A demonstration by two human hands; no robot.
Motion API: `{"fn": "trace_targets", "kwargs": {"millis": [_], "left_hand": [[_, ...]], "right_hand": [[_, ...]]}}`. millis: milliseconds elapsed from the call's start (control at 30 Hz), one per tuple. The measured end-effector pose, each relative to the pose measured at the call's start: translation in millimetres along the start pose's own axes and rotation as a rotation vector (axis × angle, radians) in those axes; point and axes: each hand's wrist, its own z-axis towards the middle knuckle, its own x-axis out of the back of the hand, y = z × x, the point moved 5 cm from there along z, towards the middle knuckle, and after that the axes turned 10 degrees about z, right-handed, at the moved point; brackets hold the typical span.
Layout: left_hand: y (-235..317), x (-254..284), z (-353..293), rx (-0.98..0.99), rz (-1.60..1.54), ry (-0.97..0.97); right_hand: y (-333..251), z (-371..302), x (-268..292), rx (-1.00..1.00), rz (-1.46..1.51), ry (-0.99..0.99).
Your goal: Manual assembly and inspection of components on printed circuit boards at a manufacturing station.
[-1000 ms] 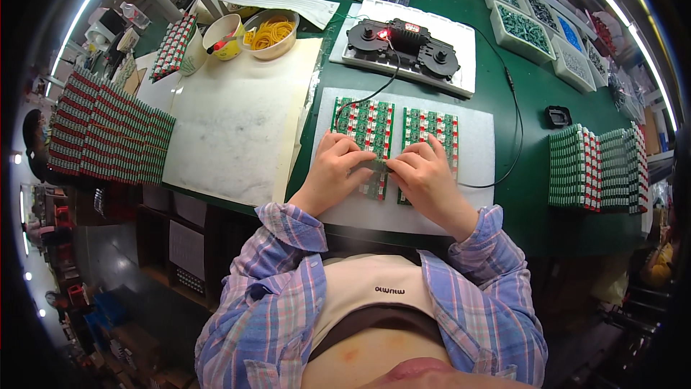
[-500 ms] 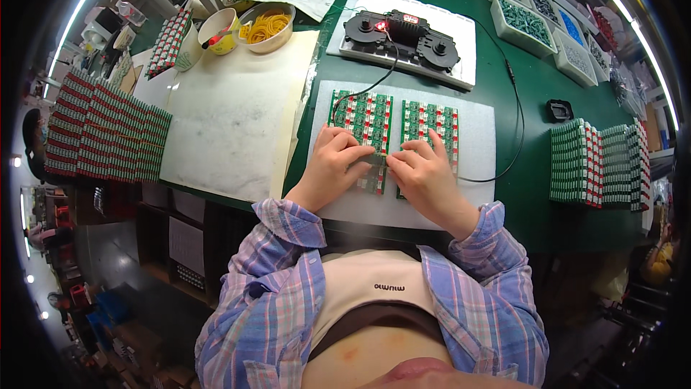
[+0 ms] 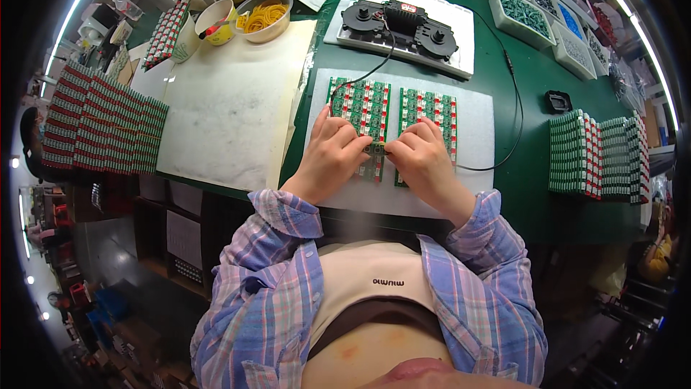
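Observation:
Two green circuit-board panels, the left panel (image 3: 371, 105) and the right panel (image 3: 432, 107), lie side by side on a white foam sheet (image 3: 476, 123). Over the lower part of the left panel, my left hand (image 3: 327, 155) is closed, thumb and fingertips pinched together. My right hand (image 3: 425, 162) is closed too, its fingertips almost meeting the left ones at the panel's right edge. A tiny yellowish bit shows between the fingertips; what each hand pinches is hidden. A black cable (image 3: 367, 76) runs down to my left hand. My right hand covers part of the right panel.
Behind the panels, a black twin-reel device (image 3: 399, 25) rests on a white foam block (image 3: 466, 43). Stacked boards stand at left (image 3: 101, 123) and right (image 3: 576, 155). A bowl of yellow rubber bands (image 3: 263, 18) and parts bins (image 3: 522, 18) sit farther back.
The view has shifted slightly, so the bench appears higher. My right index finger, raised before, is now bent down beside the others. Both hands remain at the left panel's lower part.

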Motion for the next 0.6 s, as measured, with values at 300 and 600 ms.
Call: {"fn": "trace_targets", "kwargs": {"millis": [300, 600], "left_hand": [[-13.2, -7.2, 13.4, 0.069, -0.118, 0.034], [-19.2, -17.1, 11.7, 0.080, -0.149, 0.011]], "right_hand": [[15.3, 4.4, 0.1, -0.020, 0.096, 0.162], [8.7, 2.8, -6.8, 0.007, -0.170, 0.061]]}}
